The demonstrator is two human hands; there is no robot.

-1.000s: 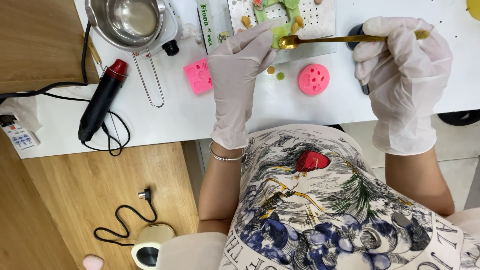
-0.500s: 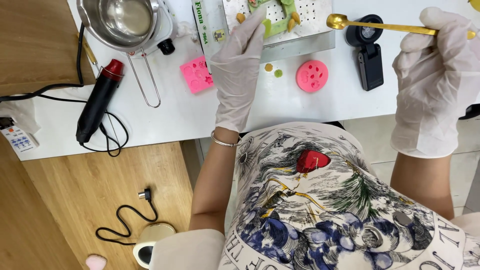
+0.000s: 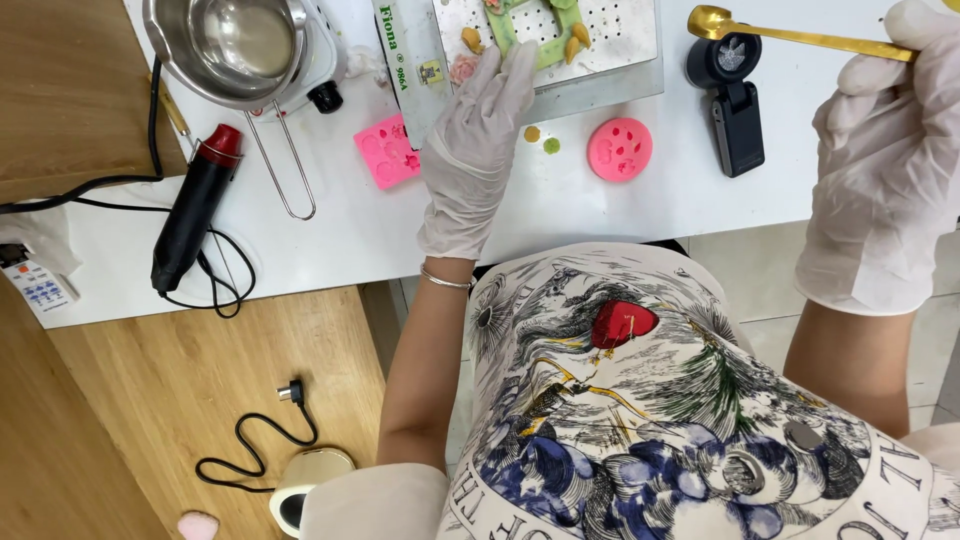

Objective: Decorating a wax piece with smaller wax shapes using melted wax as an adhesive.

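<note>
Since before, right hand (image 3: 885, 160) carried the one gold spoon (image 3: 790, 33), fingers clamped on it, rightward past the round pink mould (image 3: 620, 149). Left hand (image 3: 478, 150), fingers together and flat, rests left of that mould, one of two pink moulds.

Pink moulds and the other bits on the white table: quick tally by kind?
Pink silicone moulds: 2, a square one and a round one
Gold spoon: 1
Metal melting pot: 1
Black heat gun: 1
Small loose wax dots: 2
Total: 7

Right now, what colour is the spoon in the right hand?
Gold; the spoon shows best in the head view.
</note>
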